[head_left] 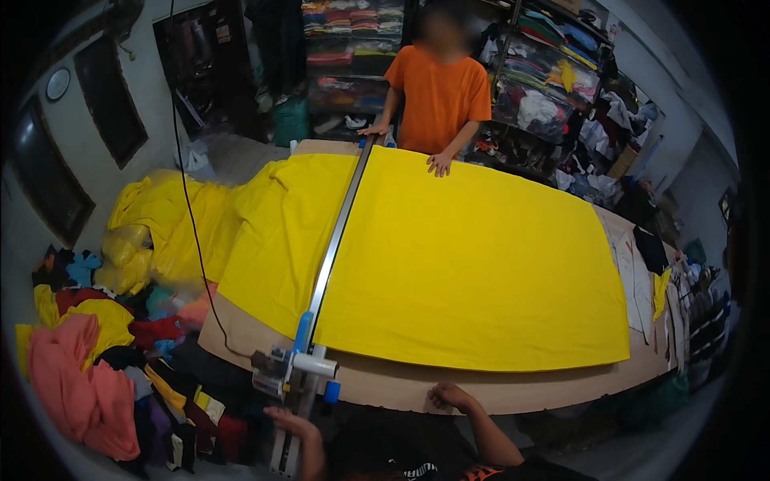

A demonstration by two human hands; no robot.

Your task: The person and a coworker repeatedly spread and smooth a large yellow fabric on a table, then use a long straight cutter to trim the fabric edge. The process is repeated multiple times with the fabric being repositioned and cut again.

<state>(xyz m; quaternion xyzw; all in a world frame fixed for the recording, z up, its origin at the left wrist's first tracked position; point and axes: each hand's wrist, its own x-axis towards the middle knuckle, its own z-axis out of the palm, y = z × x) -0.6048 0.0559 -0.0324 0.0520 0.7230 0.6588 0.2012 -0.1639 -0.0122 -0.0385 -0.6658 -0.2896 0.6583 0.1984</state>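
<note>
Yellow cloth [481,264] is spread over the table, its near edge resting short of the table's front edge. Across it runs a long metal rail [343,216], with a rail-mounted cloth cutter [305,365] at the near end. My left hand [295,423] is beside the rail just below the cutter, fingers stretched out and holding nothing. At the table's front edge, right of the cutter, my right hand [451,397] is loosely curled, with nothing visible in it. Opposite me, a person in an orange shirt [439,96] has one hand by the rail's far end and the other on the cloth.
More yellow cloth [176,216] trails off the table's left side. A heap of coloured fabric scraps [96,385] lies at the lower left. A black cable [186,192] hangs down to the cutter. Shelves of folded fabric [353,56] stand behind; paper sheets [630,264] lie at the table's right end.
</note>
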